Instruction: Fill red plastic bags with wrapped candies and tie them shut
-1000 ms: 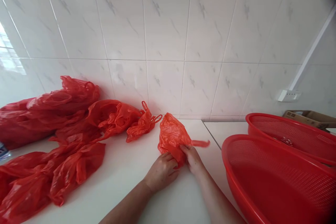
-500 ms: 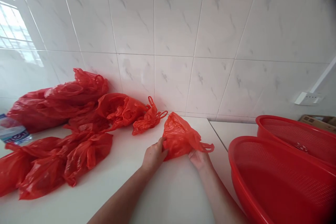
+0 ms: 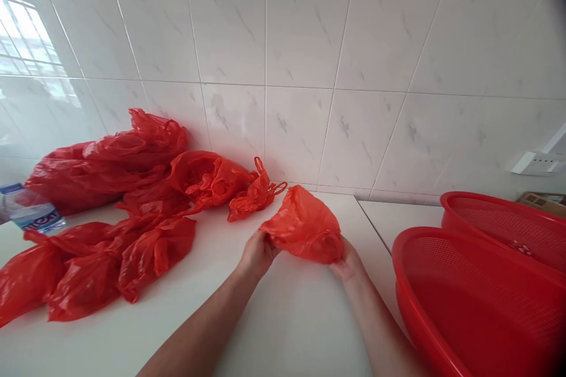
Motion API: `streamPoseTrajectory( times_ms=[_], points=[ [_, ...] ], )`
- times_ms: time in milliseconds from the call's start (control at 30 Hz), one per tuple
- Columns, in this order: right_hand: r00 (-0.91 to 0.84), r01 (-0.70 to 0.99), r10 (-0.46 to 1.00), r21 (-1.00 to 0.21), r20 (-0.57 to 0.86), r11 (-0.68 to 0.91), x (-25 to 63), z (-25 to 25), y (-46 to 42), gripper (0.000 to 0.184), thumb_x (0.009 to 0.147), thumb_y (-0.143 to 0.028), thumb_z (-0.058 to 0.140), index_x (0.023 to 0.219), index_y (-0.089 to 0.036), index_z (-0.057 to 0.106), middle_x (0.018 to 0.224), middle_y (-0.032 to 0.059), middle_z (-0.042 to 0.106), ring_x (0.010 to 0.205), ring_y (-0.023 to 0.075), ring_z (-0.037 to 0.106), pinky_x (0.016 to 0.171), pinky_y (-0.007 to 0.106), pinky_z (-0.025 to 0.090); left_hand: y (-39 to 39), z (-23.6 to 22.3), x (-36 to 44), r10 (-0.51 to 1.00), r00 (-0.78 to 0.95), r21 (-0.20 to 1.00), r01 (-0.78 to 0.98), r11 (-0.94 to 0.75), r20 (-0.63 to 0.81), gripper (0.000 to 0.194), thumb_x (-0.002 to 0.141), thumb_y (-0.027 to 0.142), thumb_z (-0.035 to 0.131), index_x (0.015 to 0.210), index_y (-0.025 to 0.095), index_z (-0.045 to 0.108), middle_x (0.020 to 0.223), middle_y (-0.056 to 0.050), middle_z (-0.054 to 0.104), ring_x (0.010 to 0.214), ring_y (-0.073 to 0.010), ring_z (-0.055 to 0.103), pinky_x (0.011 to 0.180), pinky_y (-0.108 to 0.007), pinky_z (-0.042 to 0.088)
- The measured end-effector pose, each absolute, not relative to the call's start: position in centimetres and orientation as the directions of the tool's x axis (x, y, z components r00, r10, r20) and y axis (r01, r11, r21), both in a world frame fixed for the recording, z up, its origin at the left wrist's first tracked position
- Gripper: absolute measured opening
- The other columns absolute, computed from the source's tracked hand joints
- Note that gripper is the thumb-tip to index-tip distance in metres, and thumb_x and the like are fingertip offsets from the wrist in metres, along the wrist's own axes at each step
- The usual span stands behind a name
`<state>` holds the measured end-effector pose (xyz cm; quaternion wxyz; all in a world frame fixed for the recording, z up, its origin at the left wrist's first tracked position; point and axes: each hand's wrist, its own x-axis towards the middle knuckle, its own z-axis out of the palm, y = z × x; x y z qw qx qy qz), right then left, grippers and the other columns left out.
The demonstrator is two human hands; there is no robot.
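Observation:
In the head view a red plastic bag (image 3: 307, 227) is held between my two hands, just above the white table (image 3: 292, 318). My left hand (image 3: 257, 254) grips the bag's left lower edge, fingers curled and partly tucked under it. On the other side, my right hand (image 3: 348, 260) closes on the right edge, its fingertips hidden behind the plastic. The bag is puffed out, and its contents, if any, cannot be made out. Just behind and left lies a small crumpled red bag (image 3: 253, 195) with loop handles.
More red bags (image 3: 91, 268) lie at the left, before a large red bundle (image 3: 106, 159) against the tiled wall. A water bottle (image 3: 33, 212) stands far left. Two red plastic baskets (image 3: 409, 294) stand at the right. A socket (image 3: 537, 163) sits on the wall.
The bag has been turned between my hands; its handle loop no longer sticks out at the right. My right hand has moved slightly right and up. The view has shifted a little left.

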<state>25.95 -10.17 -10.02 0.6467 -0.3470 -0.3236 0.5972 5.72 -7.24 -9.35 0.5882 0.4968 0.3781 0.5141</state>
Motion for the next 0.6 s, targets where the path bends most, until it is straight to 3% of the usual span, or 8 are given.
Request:
streamPoseTrajectory(
  times_ms=[133,233,300,367,467,500,533,600],
  points=[
    [0.027,-0.784,0.986,-0.615,-0.164,-0.081,27.5,-9.6,-10.1,0.008,0.078,-0.021,0.05,0.08,-0.02,0.058,0.079,0.0026,0.068,0.07,0.017,0.065,0.059,0.029,0.055,-5.4,-9.3,3.8,0.997,0.072,0.973,-0.233,0.0,0.017,0.031,0.085,0.037,0.034,0.088,0.015,0.056,0.081,-0.007,0.063,0.07,-0.0153,0.064,0.064,-0.029,0.053],
    [0.036,-0.871,0.968,-0.483,-0.247,-0.09,27.7,-9.5,-10.4,0.007,0.078,-0.019,0.048,0.076,-0.021,0.055,0.068,-0.0006,0.065,0.064,0.015,0.063,0.056,0.026,0.053,-5.1,-9.8,3.1,0.999,-0.037,0.989,-0.146,-0.032,0.027,0.028,0.081,0.029,0.04,0.1,0.013,0.054,0.093,-0.012,0.063,0.08,-0.021,0.065,0.065,-0.034,0.054],
    [0.057,-0.867,0.966,-0.492,-0.253,-0.078,27.6,-9.5,-10.5,0.007,0.078,-0.02,0.05,0.072,-0.021,0.053,0.063,-0.002,0.063,0.06,0.0139,0.062,0.056,0.025,0.052,-5.6,-10.0,3.0,0.989,-0.123,0.993,-0.08,-0.087,0.077,0.04,0.075,0.021,0.05,0.115,0.015,0.05,0.113,-0.015,0.058,0.102,-0.0257,0.06,0.078,-0.04,0.052],
    [0.069,-0.856,0.964,-0.511,-0.255,-0.075,27.4,-9.5,-10.6,0.008,0.077,-0.023,0.051,0.069,-0.021,0.052,0.06,-0.0031,0.062,0.057,0.013,0.06,0.055,0.023,0.051,-6.5,-9.6,3.2,0.961,-0.147,0.972,0.058,-0.227,0.234,0.059,0.069,0.011,0.057,0.126,0.021,0.046,0.138,-0.012,0.043,0.128,-0.0278,0.04,0.1,-0.044,0.039],
    [0.037,-0.833,0.964,-0.541,-0.263,-0.115,26.6,-9.3,-10.9,0.012,0.076,-0.028,0.055,0.067,-0.021,0.051,0.059,-0.0035,0.061,0.056,0.0129,0.059,0.054,0.023,0.05,-8.0,-8.6,3.9,0.819,0.094,0.724,0.419,-0.548,0.565,0.057,0.069,0.005,0.057,0.123,0.025,0.055,0.152,-0.005,0.025,0.142,-0.0273,0.011,0.114,-0.047,0.011],
    [0.001,-0.82,0.963,-0.551,-0.268,-0.153,26.4,-9.1,-11.0,0.012,0.076,-0.03,0.056,0.069,-0.02,0.053,0.062,-0.0025,0.062,0.058,0.0138,0.06,0.056,0.024,0.05,-8.4,-8.4,4.2,0.786,0.188,0.664,0.443,-0.603,0.588,0.05,0.071,0.006,0.057,0.117,0.026,0.06,0.151,-0.004,0.028,0.142,-0.0275,0.011,0.115,-0.047,0.007],
    [-0.05,-0.799,0.961,-0.566,-0.272,-0.202,26.1,-9.0,-11.3,0.013,0.076,-0.032,0.056,0.072,-0.02,0.055,0.066,-0.0009,0.064,0.061,0.015,0.061,0.058,0.026,0.051,-8.7,-8.2,4.4,0.79,0.235,0.683,0.403,-0.609,0.566,0.042,0.072,0.008,0.058,0.109,0.026,0.065,0.147,-0.004,0.035,0.141,-0.028,0.015,0.115,-0.046,0.006],
    [-0.141,-0.721,0.954,-0.632,-0.265,-0.283,25.8,-8.9,-11.7,0.018,0.076,-0.036,0.057,0.08,-0.019,0.059,0.077,0.0027,0.067,0.071,0.0175,0.064,0.066,0.029,0.052,-8.8,-8.1,4.7,0.873,0.22,0.858,0.193,-0.476,0.435,0.023,0.071,0.012,0.062,0.09,0.024,0.069,0.129,-0.006,0.056,0.133,-0.0289,0.032,0.113,-0.044,0.015]
  ],
)
